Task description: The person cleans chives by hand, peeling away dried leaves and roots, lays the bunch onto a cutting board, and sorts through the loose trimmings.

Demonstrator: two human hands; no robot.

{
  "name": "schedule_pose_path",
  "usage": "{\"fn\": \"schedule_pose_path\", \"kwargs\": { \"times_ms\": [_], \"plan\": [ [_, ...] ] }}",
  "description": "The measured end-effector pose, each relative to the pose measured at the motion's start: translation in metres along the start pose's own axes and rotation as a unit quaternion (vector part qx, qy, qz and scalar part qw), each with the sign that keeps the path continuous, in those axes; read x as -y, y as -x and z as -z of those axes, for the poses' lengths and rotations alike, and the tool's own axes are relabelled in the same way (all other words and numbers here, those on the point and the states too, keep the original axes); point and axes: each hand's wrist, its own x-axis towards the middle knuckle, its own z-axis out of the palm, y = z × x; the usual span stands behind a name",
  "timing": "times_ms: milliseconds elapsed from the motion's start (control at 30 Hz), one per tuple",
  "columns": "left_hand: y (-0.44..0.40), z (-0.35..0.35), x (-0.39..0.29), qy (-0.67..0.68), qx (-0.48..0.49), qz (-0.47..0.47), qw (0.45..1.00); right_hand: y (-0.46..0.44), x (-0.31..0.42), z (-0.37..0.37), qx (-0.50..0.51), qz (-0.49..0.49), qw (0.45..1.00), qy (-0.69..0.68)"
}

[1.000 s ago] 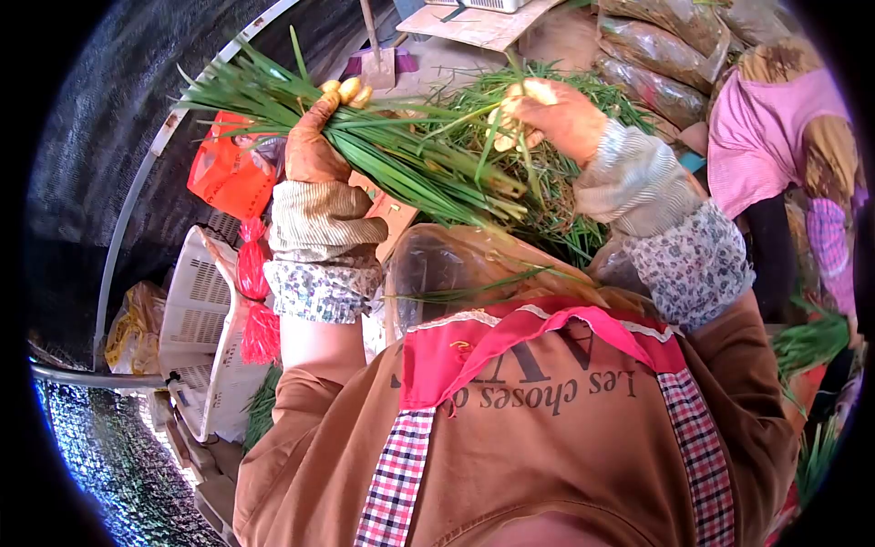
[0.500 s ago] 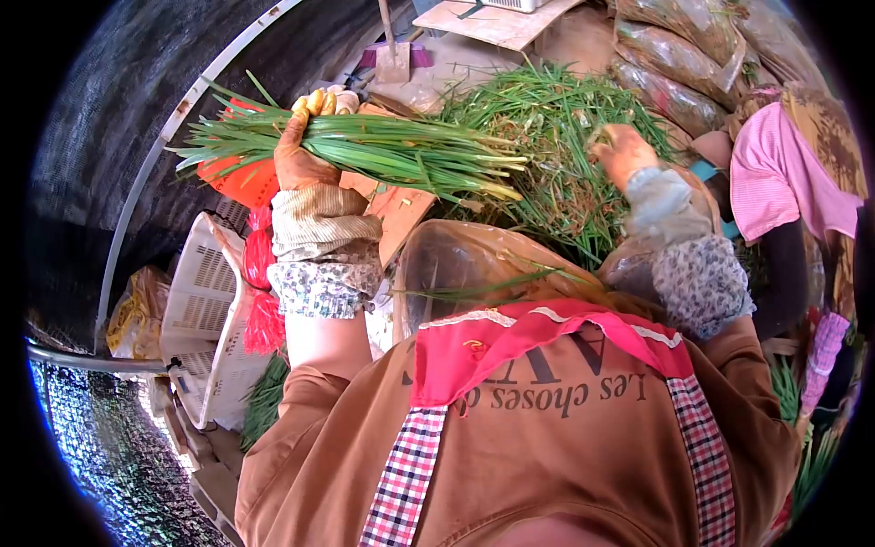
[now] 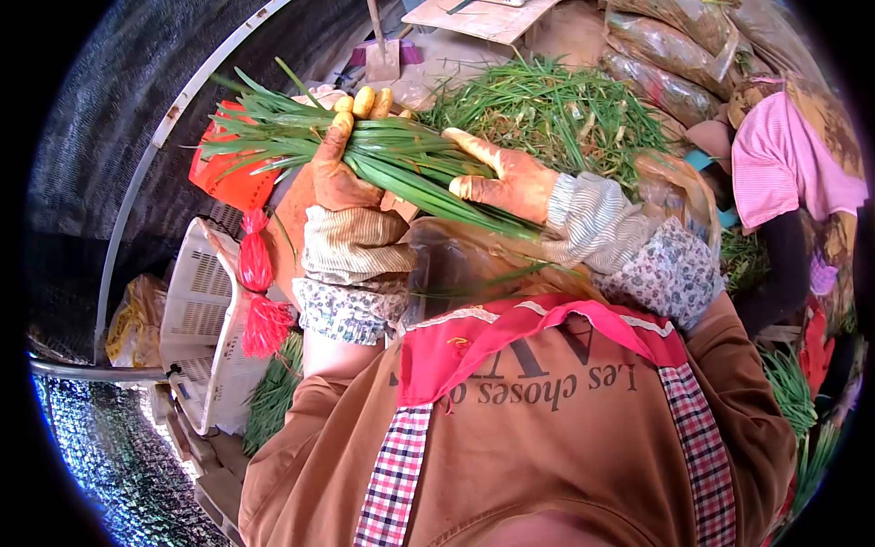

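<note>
My left hand [image 3: 346, 169] is closed around a bunch of garlic chives [image 3: 410, 150], long flat green leaves held crosswise in front of me. Its leafy tips fan out to the left. My right hand [image 3: 510, 178] grips the same bunch toward its right end, thumb on the near side and fingers on the far side; this hand covers part of the stems. Both hands wear stained orange-yellow gloves. Behind the bunch lies a big heap of loose green leaves and trimmings [image 3: 556, 109]. Below it, a clear plastic sheet or bag [image 3: 474, 260] spreads before my apron.
A white plastic crate [image 3: 196, 314] stands on the left beside red string [image 3: 257, 264]. At the back are a shovel [image 3: 381, 59] and a low board table [image 3: 478, 18]. Filled plastic bags [image 3: 670, 55] are stacked back right. Another person in a pink cloth [image 3: 775, 164] sits at right.
My right hand has moved left from the heap onto the bunch. My left hand has shifted slightly right and nearer, and the bunch now slopes down to the right.
</note>
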Motion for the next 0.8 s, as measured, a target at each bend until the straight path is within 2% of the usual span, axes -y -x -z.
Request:
{"fn": "schedule_pose_path", "kwargs": {
  "times_ms": [33, 100, 133, 233, 267, 367, 400, 433, 533, 600, 700, 767, 800],
  "plan": [
    [0.002, -0.007, 0.000, -0.003, -0.036, -0.003, 0.999, 0.002, 0.000, 0.000, -0.022, 0.020, 0.998, -0.050],
    [-0.005, 0.004, -0.002, 0.018, 0.028, -0.006, 0.999, 0.010, 0.001, -0.003, -0.063, 0.059, 0.985, -0.148],
    [-0.007, 0.008, -0.002, 0.028, 0.060, -0.008, 0.998, 0.013, 0.002, -0.006, -0.085, 0.053, 0.984, -0.146],
    [-0.002, 0.001, 0.001, 0.022, -0.034, -0.015, 0.999, 0.016, -0.006, -0.016, -0.141, 0.056, 0.988, 0.035],
    [-0.005, 0.007, 0.002, 0.024, -0.036, -0.013, 0.999, 0.015, -0.006, -0.020, -0.190, 0.096, 0.975, 0.068],
    [-0.011, 0.025, -0.007, 0.020, -0.026, -0.011, 0.999, 0.021, 0.013, -0.014, -0.209, 0.031, 0.961, -0.176],
    [-0.014, 0.031, -0.010, 0.022, -0.034, -0.017, 0.999, 0.018, 0.008, -0.004, -0.219, 0.069, 0.969, -0.092],
    [-0.015, 0.037, -0.013, 0.025, -0.036, -0.017, 0.999, 0.016, 0.007, 0.000, -0.210, 0.064, 0.964, -0.149],
    [-0.015, 0.039, -0.016, 0.014, -0.068, -0.018, 0.997, 0.016, 0.006, 0.012, -0.159, -0.014, 0.967, -0.196],
    [-0.018, 0.048, -0.020, 0.028, -0.048, -0.018, 0.998, 0.016, -0.002, 0.020, -0.130, -0.041, 0.966, -0.218],
    [-0.023, 0.074, -0.041, 0.050, -0.038, -0.043, 0.997, 0.024, -0.017, 0.046, -0.163, -0.040, 0.952, -0.255],
    [-0.023, 0.093, -0.059, 0.045, -0.011, -0.059, 0.997, 0.038, -0.018, 0.076, -0.135, -0.111, 0.958, -0.228],
    [-0.023, 0.100, -0.069, 0.068, 0.052, -0.056, 0.995, 0.044, -0.032, 0.088, -0.154, -0.102, 0.969, -0.164]
  ]
}}
